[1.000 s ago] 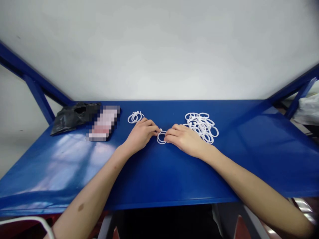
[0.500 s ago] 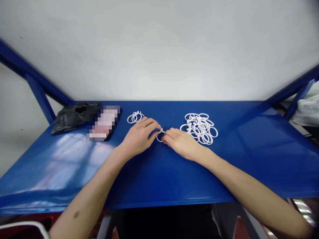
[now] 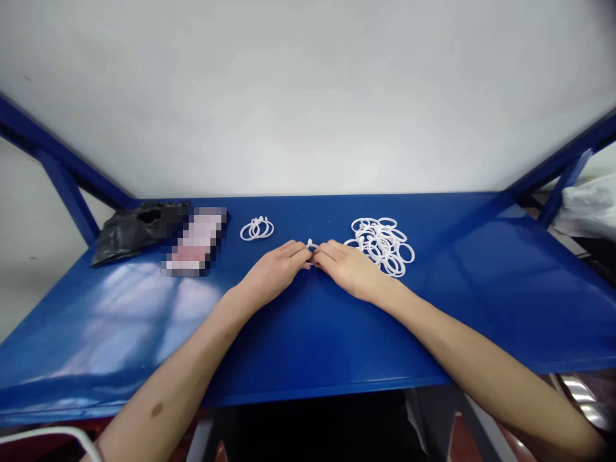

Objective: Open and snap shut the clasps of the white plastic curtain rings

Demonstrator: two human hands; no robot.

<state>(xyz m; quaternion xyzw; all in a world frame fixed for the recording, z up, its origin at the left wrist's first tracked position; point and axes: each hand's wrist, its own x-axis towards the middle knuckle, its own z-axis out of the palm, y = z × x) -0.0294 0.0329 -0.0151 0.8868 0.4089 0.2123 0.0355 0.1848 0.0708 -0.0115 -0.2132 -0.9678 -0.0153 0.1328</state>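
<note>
Between my hands, near the middle of the blue table [image 3: 298, 340], is a white plastic ring [image 3: 311, 244] with a small knob on top. My left hand [image 3: 276, 271] pinches its left side and my right hand [image 3: 344, 266] pinches its right side. The fingertips nearly meet and cover most of the ring. Just right of my right hand lies a pile of similar white rings [image 3: 398, 265], overlapping one another. Beyond my left hand rests a small group of white rings [image 3: 251, 237].
At the far left lie a black plastic bag [image 3: 128, 234] and a pixelated flat object [image 3: 195, 240]. A pale wall [image 3: 308, 115] rises behind the table. Blue frame bars [image 3: 70, 192] stand at the sides. A white cable [image 3: 62, 432] crosses the lower left corner.
My left fingers have closed in on the ring's left side and both hands have drawn together, hiding more of the ring. The whole view has shifted slightly.
</note>
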